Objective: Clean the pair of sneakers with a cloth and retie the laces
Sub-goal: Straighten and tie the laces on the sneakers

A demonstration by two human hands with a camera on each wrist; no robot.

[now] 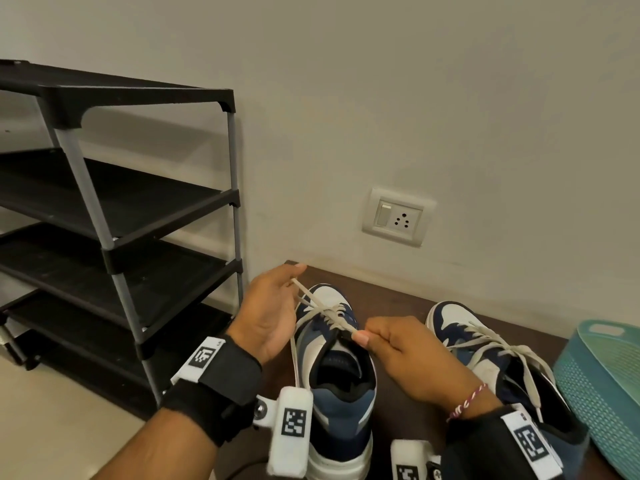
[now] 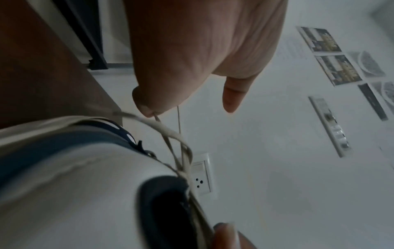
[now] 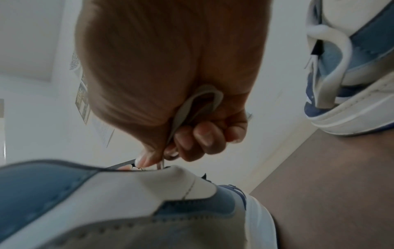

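Two blue, navy and white sneakers stand toes to the wall on a dark brown table (image 1: 394,292). Over the left sneaker (image 1: 341,407) both hands work its off-white lace (image 1: 320,304). My left hand (image 1: 273,306) pinches one strand at the toe side, drawn taut (image 2: 149,114). My right hand (image 1: 388,341) grips a folded loop of lace (image 3: 198,106) in curled fingers at the tongue, above the shoe's collar (image 3: 162,182). The right sneaker (image 1: 491,348) stands beside it with its laces crossed and hanging loose; it also shows in the right wrist view (image 3: 351,67). No cloth is in view.
A black multi-tier shoe rack (image 1: 114,216) stands on the floor at the left of the table. A teal plastic basket (image 1: 602,386) sits at the right edge. A wall socket with a switch (image 1: 398,216) is on the wall behind the shoes.
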